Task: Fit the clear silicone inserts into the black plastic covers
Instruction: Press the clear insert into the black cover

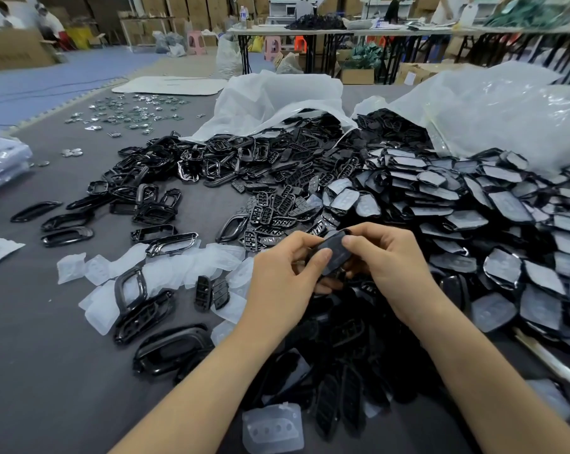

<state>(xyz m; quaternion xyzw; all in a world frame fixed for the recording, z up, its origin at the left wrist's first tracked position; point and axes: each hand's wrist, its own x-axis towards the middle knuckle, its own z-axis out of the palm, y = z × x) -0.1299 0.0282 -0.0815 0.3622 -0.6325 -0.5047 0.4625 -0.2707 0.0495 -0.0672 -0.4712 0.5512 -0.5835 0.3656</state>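
Both hands hold one black plastic cover (333, 253) above the table's middle. My left hand (283, 283) grips its left side with the thumb lying on its face. My right hand (385, 260) pinches its upper right edge, thumb on top. Whether a clear insert sits inside it is hidden by my fingers. Loose clear silicone inserts (192, 267) lie in a patch to the left, and one more clear insert (272, 427) rests near the front edge. Bare black covers (277, 211) are heaped just beyond my hands.
A big pile of covers with inserts fitted (493, 224) fills the right side. Two open plastic bags (277, 103) spill black parts at the back. Glossy black frames (152, 198) are scattered at left, small shiny metal pieces (129, 113) farther back. People work at distant tables.
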